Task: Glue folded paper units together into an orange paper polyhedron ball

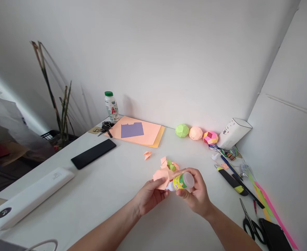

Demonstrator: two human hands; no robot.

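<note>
My left hand [153,195] is closed on a peach paper model [161,177], its thumb lying on top of a flat facet. Green facets show among the peach ones at the model's far side. In my right hand [197,195] is a small glue bottle [179,182] with a yellow and green label. The bottle is tilted, its base toward me and its narrow tip down against the paper by my left fingers. Whether glue is coming out is hidden. A small folded peach paper piece [147,155] lies just beyond my left hand.
Along the wall sit green [182,130], peach [195,133] and multicoloured [211,137] paper balls. Peach sheets [153,134] lie at the back left, near a white bottle [111,106] and a black flat slab [93,154]. Rightward are a utility knife [230,180], scissors [250,223] and a phone [276,235].
</note>
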